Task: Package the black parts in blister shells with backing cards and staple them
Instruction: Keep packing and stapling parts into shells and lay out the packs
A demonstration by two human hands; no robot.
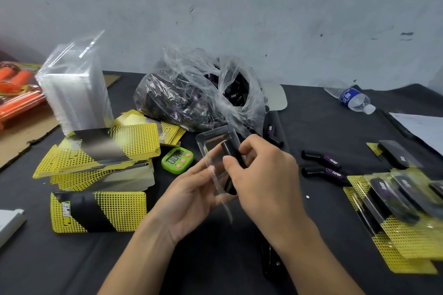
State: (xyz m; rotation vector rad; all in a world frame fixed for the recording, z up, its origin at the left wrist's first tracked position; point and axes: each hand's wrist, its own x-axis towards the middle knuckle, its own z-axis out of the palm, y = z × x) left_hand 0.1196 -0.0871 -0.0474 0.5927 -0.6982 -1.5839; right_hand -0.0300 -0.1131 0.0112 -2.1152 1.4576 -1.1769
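My left hand [191, 196] holds a clear blister shell [215, 143] from below, tilted up over the middle of the table. My right hand [261, 170] grips a black part [231, 151] and sets it into the shell. Two loose black parts [321, 159] with purple labels lie to the right. A single yellow-and-black backing card [98, 212] lies at the left, below a stack of cards [103, 151]. A black stapler [271, 261] lies partly hidden under my right forearm.
A tall stack of clear shells [74, 93] stands at the back left. A plastic bag of black parts [199, 96] sits behind my hands. A green timer [177, 159], a water bottle [352, 98] and finished packs [402, 211] at the right are also on the table.
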